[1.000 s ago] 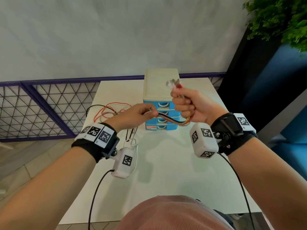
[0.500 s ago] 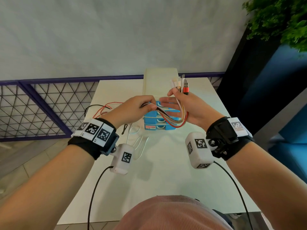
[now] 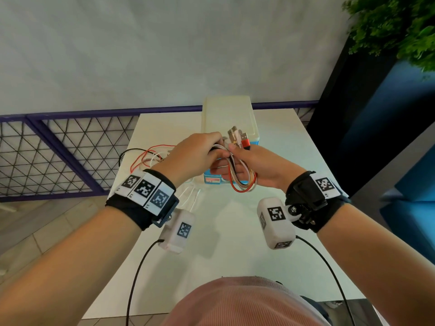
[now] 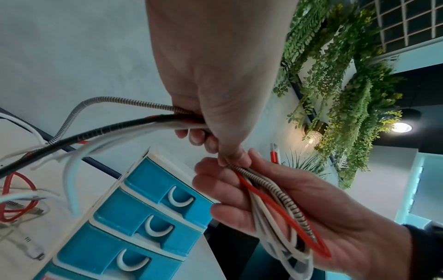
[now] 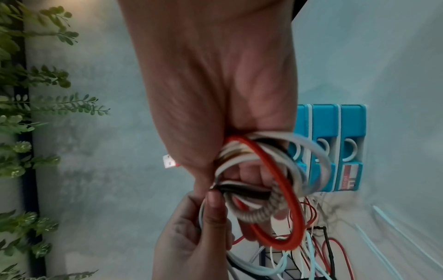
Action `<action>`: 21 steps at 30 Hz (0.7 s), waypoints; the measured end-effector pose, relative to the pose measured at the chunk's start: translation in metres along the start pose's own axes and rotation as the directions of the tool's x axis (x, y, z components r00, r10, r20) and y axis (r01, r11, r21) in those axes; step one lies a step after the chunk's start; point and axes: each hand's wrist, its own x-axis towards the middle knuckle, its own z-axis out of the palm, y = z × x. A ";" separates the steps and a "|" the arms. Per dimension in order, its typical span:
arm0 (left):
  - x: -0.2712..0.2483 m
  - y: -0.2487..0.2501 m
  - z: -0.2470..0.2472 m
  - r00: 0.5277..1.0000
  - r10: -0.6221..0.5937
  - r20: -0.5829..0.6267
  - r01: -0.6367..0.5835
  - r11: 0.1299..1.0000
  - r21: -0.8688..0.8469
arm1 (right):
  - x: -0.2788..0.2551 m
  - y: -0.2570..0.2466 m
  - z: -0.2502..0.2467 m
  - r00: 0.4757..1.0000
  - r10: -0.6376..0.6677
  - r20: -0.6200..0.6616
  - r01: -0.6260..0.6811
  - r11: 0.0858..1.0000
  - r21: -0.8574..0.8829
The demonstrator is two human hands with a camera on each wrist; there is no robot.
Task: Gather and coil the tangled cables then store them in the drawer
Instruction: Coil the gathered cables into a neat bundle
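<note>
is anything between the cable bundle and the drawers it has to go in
The drawers all look closed, so their own fronts bar the way. The right hand holds the cable bundle just in front of them; loose ends trail from the left hand to the table.

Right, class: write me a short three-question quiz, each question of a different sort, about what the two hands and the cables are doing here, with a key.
1. True or false: every drawer of the blue drawer unit is shut.
2. Which hand carries the coiled loops? A) left hand B) right hand C) neither
3. Fill in: the loose cable ends lie on the white ____.

Key
1. True: all the drawer fronts sit flush.
2. B: the loops hang in the right hand, plugs sticking up past its fingers, while the left hand pinches the strands leading into them.
3. Table.
</note>
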 end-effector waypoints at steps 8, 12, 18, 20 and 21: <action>-0.007 0.000 -0.007 0.974 -0.046 0.224 0.118 0.939 -0.322 | -0.003 0.001 -0.002 0.997 0.025 0.069 -0.022 0.999 -0.050; -0.012 0.008 -0.012 0.941 -0.066 0.332 0.116 0.985 -0.131 | 0.002 -0.001 0.001 0.999 0.037 -0.006 -0.037 0.999 -0.039; -0.013 0.018 0.001 0.983 -0.106 0.151 0.102 0.994 0.033 | 0.007 -0.005 0.007 0.997 0.072 -0.015 -0.070 0.989 0.127; -0.014 0.018 0.005 0.986 -0.106 0.125 0.102 0.994 0.041 | 0.008 -0.004 0.007 0.996 0.086 -0.026 -0.082 0.989 0.121; -0.014 0.018 0.006 0.987 -0.106 0.118 0.101 0.994 0.045 | 0.008 -0.004 0.007 0.995 0.096 -0.030 -0.091 0.988 0.123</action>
